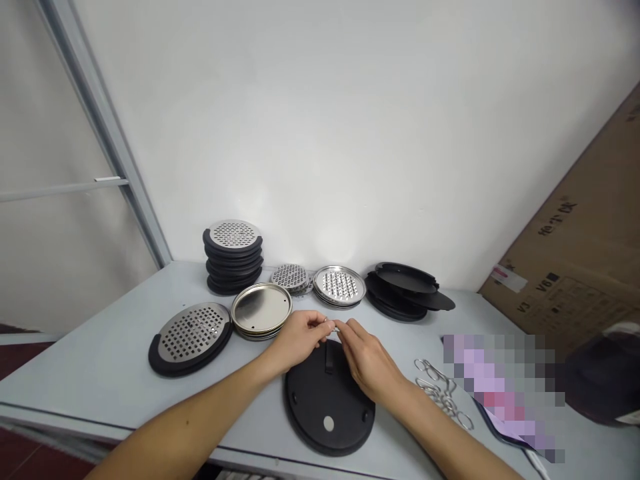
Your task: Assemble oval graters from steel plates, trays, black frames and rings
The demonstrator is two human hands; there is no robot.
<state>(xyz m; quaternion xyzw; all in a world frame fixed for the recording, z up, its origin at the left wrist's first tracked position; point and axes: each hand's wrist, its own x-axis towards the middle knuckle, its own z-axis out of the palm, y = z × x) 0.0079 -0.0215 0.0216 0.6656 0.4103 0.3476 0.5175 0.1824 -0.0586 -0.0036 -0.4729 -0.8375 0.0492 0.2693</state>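
Note:
My left hand (303,335) and my right hand (367,357) meet at the far edge of a round black plastic base (327,397). Fingertips of both hands are closed on a small metal wire piece (336,329), mostly hidden by the fingers. The base lies face down, with a dark tab near its top, a pale round spot and small dark knobs near its rim. Right of my right hand, several bent wire hooks with loops (443,393) lie in a loose pile.
Behind stand a stack of black-rimmed grater discs (233,257), shiny round trays (263,307), perforated plates (290,277), grater plates (340,285) and black bases (403,290). A grater disc (193,337) lies left. At right are a blurred phone-like object (505,400) and a cardboard box (565,267).

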